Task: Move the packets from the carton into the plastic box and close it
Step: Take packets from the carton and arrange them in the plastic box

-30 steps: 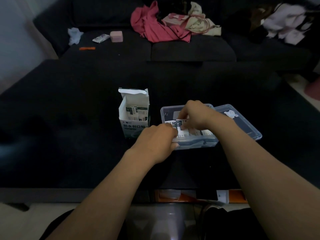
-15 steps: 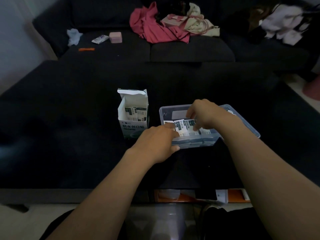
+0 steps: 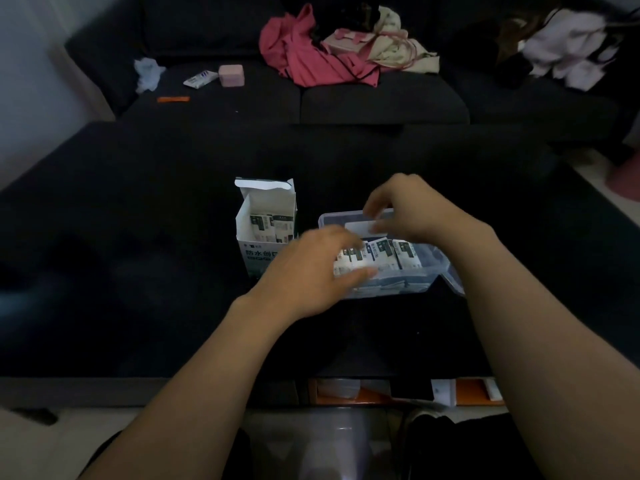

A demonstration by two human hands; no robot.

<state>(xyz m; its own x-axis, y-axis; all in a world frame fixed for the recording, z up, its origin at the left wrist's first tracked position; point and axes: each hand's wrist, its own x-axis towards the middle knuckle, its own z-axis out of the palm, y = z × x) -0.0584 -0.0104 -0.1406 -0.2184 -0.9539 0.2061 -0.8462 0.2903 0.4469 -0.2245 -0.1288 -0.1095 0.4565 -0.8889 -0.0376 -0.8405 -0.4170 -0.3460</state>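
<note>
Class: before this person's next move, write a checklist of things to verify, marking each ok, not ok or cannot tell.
1. Carton upright with its top open: ok.
2. Carton emptied: not ok, packets still stand inside.
3. Plastic box open for loading: ok, a row of packets shows inside.
4. Left hand steadying the box's near left corner: ok.
5. Right hand free to fetch more: cannot tell, its fingers are blurred above the box's far rim.
6. Lid ready to close: cannot tell, the right forearm covers most of it.
</note>
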